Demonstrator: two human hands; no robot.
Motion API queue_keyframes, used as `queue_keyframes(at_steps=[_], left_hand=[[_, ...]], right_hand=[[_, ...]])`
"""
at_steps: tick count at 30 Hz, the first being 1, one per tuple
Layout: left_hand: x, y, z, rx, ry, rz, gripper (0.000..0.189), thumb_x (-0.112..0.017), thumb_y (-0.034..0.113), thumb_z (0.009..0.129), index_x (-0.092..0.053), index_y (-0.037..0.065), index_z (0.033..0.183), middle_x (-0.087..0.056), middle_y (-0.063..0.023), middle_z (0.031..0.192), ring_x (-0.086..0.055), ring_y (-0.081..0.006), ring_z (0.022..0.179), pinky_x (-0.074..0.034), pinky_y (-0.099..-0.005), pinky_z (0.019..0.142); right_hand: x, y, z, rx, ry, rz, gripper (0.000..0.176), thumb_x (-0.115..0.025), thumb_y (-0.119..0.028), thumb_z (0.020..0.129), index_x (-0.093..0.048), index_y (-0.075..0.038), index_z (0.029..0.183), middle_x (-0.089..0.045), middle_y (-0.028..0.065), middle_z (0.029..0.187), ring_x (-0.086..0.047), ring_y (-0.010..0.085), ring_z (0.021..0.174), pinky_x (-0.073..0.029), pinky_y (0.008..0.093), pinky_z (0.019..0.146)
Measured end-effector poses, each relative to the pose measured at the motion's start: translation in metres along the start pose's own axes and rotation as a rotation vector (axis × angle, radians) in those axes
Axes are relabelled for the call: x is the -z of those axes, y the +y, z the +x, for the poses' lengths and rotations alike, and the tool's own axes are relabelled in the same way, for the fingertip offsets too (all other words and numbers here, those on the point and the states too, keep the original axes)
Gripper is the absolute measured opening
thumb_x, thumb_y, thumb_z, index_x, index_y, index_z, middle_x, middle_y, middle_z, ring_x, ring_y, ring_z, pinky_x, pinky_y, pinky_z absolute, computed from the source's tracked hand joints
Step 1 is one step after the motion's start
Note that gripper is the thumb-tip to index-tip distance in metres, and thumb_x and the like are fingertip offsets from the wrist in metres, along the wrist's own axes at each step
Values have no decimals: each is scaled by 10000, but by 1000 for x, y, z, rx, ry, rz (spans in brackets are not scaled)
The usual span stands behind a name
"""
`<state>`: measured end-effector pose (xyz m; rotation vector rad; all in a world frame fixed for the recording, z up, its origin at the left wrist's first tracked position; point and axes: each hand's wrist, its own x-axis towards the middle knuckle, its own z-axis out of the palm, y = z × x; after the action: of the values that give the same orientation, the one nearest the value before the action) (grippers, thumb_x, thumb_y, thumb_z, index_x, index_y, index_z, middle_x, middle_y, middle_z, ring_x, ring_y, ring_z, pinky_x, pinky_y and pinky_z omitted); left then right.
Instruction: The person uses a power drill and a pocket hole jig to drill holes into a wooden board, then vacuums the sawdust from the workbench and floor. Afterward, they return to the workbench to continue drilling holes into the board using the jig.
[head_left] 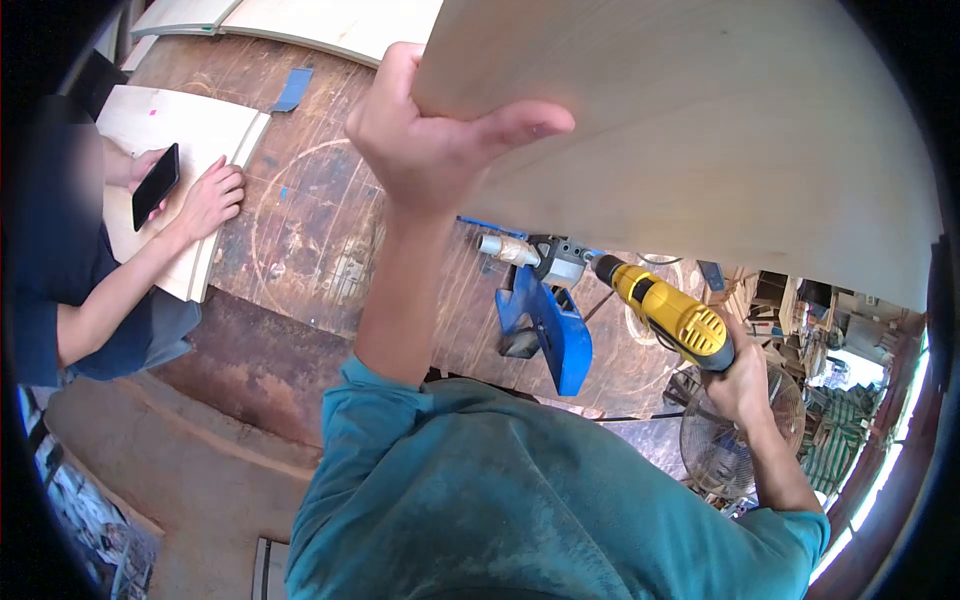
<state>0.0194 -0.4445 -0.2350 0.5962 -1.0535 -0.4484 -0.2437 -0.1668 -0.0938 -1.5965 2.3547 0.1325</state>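
Fingers first, on the left hand: pinching the edge of a big pale board, with thumb laid flat across the near face and the rest bent around the edge, partly out of sight. Over on the right hand, fingers wrapped round the grip of a yellow-and-black drill, mostly hidden by the tool; exact trigger position, cannot tell.

Just ahead of the right fingers, pointing leftward, the chuck end of that drill, close to the grey metal head of a blue tool. Contact there? Cannot tell. Beside that head, a tape-wrapped tube, below the left fingers and under the board's lower side. Just below the right fingers, a round wire fan, partly behind the wrist.

Further out now, left of the left fingers: worn wooden bench, scrap of blue tape on top. Beyond those fingers, more pale panels at the far side. Farthest left, another person, dark phone in one hand, other hand resting on a pale panel by the bench edge.
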Motion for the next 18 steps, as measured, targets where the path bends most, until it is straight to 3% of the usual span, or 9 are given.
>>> queue_keyframes(at_steps=[3,5,6,8,14,18], left_hand=[[3,-3,-1,-49,-2,41,761,-852,718,556,-596,30,759,-648,-22,619,-657,-125,536,-526,-266,484],[4,2,0,-65,-59,106,751,-861,642,644,-636,-23,909,-708,-39,797,-673,-110,712,-556,-261,633],[4,5,-2,-68,-54,101,751,-861,642,644,-636,-23,909,-708,-39,797,-673,-110,712,-556,-261,633],[1,7,-4,65,5,8,736,-868,638,648,-643,-23,884,-703,-38,768,-672,-111,694,-552,-257,615],[2,2,2,-74,24,308,782,-827,741,589,-635,7,777,-676,-51,623,-677,-167,533,-538,-307,479],[0,4,0,-54,59,248,781,-827,738,596,-641,2,781,-683,-62,626,-686,-185,548,-547,-319,496]], right_hand=[[2,-4,4,31,-8,-77,603,-615,34,724,-571,-79,1314,-715,245,1030,-692,406,1013,-544,439,887],[2,-4,7,9,-25,-22,599,-607,30,731,-568,-76,1319,-715,245,1040,-695,394,1024,-543,435,892],[4,-3,4,-13,-51,26,595,-599,27,738,-565,-73,1324,-714,245,1051,-698,382,1034,-542,431,896],[10,-3,2,21,-141,118,595,-614,23,736,-548,-28,1326,-701,246,1102,-675,373,1101,-522,420,934],[30,1,-6,119,-58,9,695,-687,18,677,-543,1,1358,-679,252,1178,-649,361,1158,-491,407,1022],[64,2,-26,137,-11,56,662,-694,28,655,-574,25,1306,-682,244,1173,-642,351,1173,-482,407,1020]])
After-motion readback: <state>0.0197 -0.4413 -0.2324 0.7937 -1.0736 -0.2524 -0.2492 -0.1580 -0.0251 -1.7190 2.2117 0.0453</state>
